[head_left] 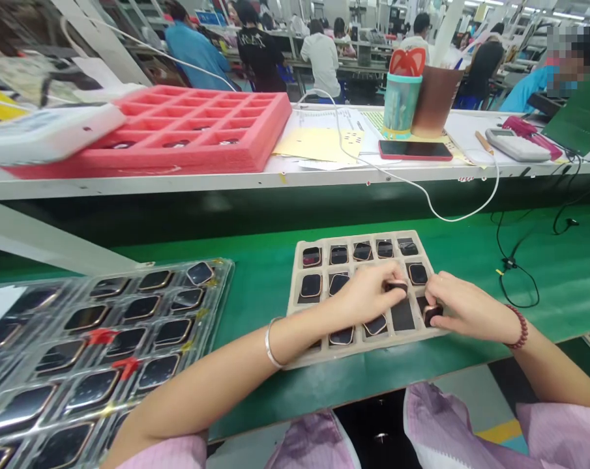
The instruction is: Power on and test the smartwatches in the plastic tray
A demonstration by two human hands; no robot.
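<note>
A beige compartment tray [358,347] lies on the green bench, with smartwatch cases in several of its cells. My left hand [375,286] reaches over its middle, thumb and fingers pinched on a dark watch case [396,286]. At the tray's right edge, my right hand [454,305] grips another watch case [432,314] at a front-corner cell. Between the two hands, one cell shows only its dark lining [403,316]. A seated watch case [416,273] shows just behind. My left hand and forearm hide part of the tray.
To the left, stacked clear plastic trays [226,280] hold many watch cases and red tape pieces. On the shelf stand a red foam tray [270,124], a phone [415,150], a teal cup [401,104] and a calculator [517,144]. A white cable [422,189] hangs over the shelf edge.
</note>
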